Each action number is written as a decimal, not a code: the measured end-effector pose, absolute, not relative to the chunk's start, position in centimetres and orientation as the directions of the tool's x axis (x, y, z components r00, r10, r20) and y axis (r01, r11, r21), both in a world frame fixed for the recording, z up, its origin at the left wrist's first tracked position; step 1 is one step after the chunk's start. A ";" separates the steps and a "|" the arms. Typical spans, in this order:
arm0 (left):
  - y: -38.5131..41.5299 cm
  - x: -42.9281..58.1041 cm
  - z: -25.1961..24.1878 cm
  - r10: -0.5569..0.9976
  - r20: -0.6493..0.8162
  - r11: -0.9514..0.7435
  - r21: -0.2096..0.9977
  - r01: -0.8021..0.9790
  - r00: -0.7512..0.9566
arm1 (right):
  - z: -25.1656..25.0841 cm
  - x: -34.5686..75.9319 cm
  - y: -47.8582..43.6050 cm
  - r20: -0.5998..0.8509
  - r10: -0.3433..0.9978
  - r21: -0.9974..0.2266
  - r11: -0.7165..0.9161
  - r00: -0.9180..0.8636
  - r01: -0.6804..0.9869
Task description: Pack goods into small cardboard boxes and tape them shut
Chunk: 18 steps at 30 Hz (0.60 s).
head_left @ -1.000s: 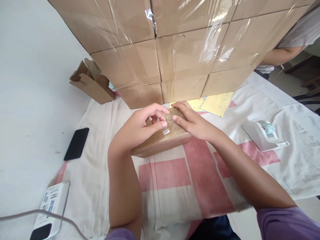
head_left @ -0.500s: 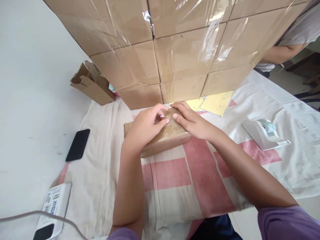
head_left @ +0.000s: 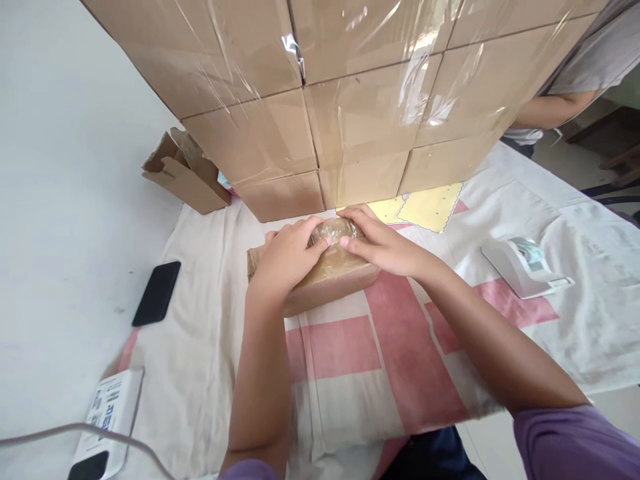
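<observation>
On the cloth (head_left: 190,373), small box (head_left: 330,288): lying flat under both hands, just in front of the stack of boxes (head_left: 270,133); probably set there for equal reach from either side.
Left hand (head_left: 293,257): laid over the left part of the box top, with thumb tip at the clear tape (head_left: 339,230); apparently placed to bear down and prevent sliding.
Right hand (head_left: 383,243): curved over the right end, with thumb tip facing the other across the tape; likely so held to steady that end.
Grip: bent on both sides, not spread flat, and in contact with the box; far fingertips poorly shown, so impossible to tell whether clamped or merely pressing.
Stack of boxes: bound in shiny clear wrap, presumably to hold together as one block.
Yellow sheets (head_left: 433,207): lying flat at the foot of the stack, near the right hand.
Tape dispenser (head_left: 525,267): standing well apart on the right, arguably clear of the forearm yet reachable.
Phone (head_left: 157,293): lying flat beside the wall, seemingly out of the way.
</observation>
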State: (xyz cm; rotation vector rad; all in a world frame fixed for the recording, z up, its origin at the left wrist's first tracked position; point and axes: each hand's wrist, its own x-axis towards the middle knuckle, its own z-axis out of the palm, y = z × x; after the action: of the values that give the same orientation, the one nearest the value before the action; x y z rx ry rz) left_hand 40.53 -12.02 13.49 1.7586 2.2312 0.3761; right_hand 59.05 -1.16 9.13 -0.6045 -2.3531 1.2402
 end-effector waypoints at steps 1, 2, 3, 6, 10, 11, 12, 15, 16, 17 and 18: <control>-12.0 40.5 13.7 0.973 -0.064 0.231 0.363 0.903 -0.223 | 8.9 59.3 -0.7 0.147 0.505 -0.839 0.519 -0.850 0.163; -12.0 40.5 13.9 0.973 -0.070 0.231 0.353 0.907 -0.221 | 8.5 59.6 -0.4 0.142 0.459 -0.838 0.528 -0.877 0.140; -12.0 40.4 14.1 0.973 -0.080 0.230 0.342 0.911 -0.215 | 8.2 60.0 -0.2 0.139 0.415 -0.838 0.533 -0.899 0.116; -12.2 39.9 14.3 0.973 -0.122 0.224 0.316 0.922 -0.195 | 7.0 61.3 -0.5 0.168 0.337 -0.858 0.512 -0.926 0.031; -12.1 39.8 13.5 0.984 -0.125 0.162 0.307 0.938 -0.129 | 6.1 63.6 -3.0 0.285 0.370 -0.828 0.559 -0.884 -0.033; -12.2 40.1 13.6 0.992 -0.097 0.113 0.310 0.944 -0.086 | 6.3 64.5 -3.9 0.330 0.397 -0.803 0.596 -0.857 -0.034; -12.6 40.6 13.8 0.998 -0.028 0.065 0.305 0.950 -0.059 | 6.6 65.7 -5.0 0.378 0.425 -0.775 0.631 -0.823 -0.031; -14.8 42.5 15.4 0.907 0.412 -0.045 0.310 0.950 -0.092 | 8.5 71.2 -8.0 0.494 0.542 -0.706 0.706 -0.679 0.050; -15.7 43.1 16.0 0.811 0.565 -0.059 0.333 0.941 -0.149 | 9.2 73.7 -8.8 0.522 0.597 -0.686 0.718 -0.609 0.117; -16.6 43.6 16.4 0.725 0.657 -0.075 0.374 0.924 -0.207 | 9.8 76.5 -9.4 0.551 0.652 -0.662 0.721 -0.521 0.203; -17.4 44.0 16.7 0.688 0.682 -0.098 0.424 0.900 -0.247 | 10.3 79.3 -9.7 0.578 0.703 -0.641 0.705 -0.415 0.302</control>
State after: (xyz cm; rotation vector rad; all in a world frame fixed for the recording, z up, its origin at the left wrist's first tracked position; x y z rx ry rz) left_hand 43.96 -17.37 16.73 2.0521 2.2542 1.4772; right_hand 79.30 -9.73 10.35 -0.7693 -2.0090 0.5604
